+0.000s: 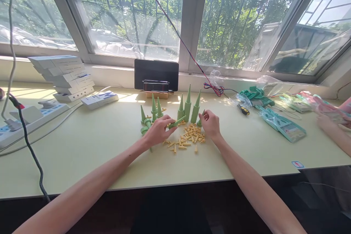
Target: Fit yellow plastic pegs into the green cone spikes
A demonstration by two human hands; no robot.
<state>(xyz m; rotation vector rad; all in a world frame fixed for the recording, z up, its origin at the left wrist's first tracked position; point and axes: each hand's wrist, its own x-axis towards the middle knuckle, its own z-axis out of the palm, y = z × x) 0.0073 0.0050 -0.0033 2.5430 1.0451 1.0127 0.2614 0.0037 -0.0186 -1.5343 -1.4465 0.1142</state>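
Note:
Between the thumb and fingers of my left hand (160,129) is a green cone (179,121), its point tilted up to the right. My right hand (210,122) pinches another small green cone (201,120), mostly covered by my fingers, close to the tabletop. Tall green cone-topped pieces (188,108) stand upright just beyond and between my hands. More green cones (154,109) stand or lie behind my left hand. A loose heap of small yellow pointed pieces (192,133) lies between my hands, and a few are scattered nearer to me.
A dark tablet (156,75) leans on a stand by the window. Stacked white boxes (72,76) and a power strip (33,124) are at left. A yellow-black tool (243,109) and teal packages (285,124) lie at right, near another person's hand (330,128).

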